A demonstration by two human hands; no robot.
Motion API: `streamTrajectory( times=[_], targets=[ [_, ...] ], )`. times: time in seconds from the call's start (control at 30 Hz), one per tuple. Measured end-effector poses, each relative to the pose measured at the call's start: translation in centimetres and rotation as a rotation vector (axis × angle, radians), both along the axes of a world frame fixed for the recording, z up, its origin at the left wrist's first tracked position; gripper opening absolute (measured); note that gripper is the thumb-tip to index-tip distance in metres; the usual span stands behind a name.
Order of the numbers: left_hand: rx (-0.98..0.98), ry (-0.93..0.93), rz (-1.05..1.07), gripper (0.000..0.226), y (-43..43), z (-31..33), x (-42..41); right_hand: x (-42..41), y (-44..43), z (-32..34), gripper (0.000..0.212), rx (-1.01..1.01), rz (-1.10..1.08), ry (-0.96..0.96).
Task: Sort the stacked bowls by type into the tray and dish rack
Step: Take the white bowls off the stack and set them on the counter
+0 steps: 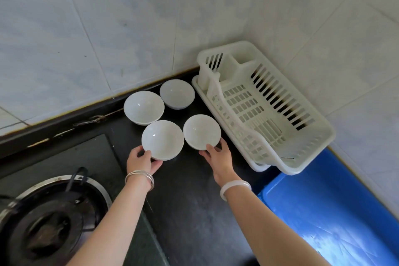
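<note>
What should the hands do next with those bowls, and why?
Probably lift the near-right bowl into the dish rack: the right hand grips its rim, and the rack sits right beside it with nothing inside. The left hand holds the near-left bowl.

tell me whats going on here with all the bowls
A person at a dark counter is handling white bowls. The left hand grips the near-left bowl by its rim, and the right hand holds the near-right bowl. Two back bowls sit behind them by the wall. The white dish rack and the blue tray show no bowls yet.
</note>
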State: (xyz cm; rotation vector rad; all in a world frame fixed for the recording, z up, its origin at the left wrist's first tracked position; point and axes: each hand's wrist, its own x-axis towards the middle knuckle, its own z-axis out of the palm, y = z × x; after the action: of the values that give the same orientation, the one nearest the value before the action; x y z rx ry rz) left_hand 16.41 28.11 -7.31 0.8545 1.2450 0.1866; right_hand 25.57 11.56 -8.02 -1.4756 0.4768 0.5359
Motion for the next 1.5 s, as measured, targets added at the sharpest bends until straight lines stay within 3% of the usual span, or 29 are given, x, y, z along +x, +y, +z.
streamTrajectory(
  times=[0.7, 0.9, 1.07, 1.17, 1.37, 1.5],
  targets=[
    [-0.012, -0.057, 0.08, 0.031, -0.6, -0.3, -0.3, 2.3, 2.6, 1.2, 0.056, -0.006, 0.087, 0.03],
    [0.117, -0.094, -0.02, 0.032, -2.2, -0.1, -1.0, 1.1, 1.3, 2.9, 0.054, -0.027, 0.182, 0.069],
    [0.064, -0.162, -0.067, 0.026, -4.3, 0.9, -2.8, -1.7, -2.7, 5.5, 0.043, -0.121, 0.234, -0.03],
    [0.099, -0.116, -0.162, 0.041, -7.0, 1.0, -4.4, -4.6, -7.0, 6.9, 0.033, -0.196, 0.271, -0.127],
    [0.133, -0.131, -0.54, 0.032, -15.4, 1.7, -7.9, -12.0, -18.1, 7.7, 0.017, -0.485, 0.257, -0.227],
    [0.204, -0.119, -0.842, 0.028, -21.2, 1.7, -10.5, -17.2, -25.2, 6.8, 0.018, -0.792, 0.226, -0.21]
  ],
)
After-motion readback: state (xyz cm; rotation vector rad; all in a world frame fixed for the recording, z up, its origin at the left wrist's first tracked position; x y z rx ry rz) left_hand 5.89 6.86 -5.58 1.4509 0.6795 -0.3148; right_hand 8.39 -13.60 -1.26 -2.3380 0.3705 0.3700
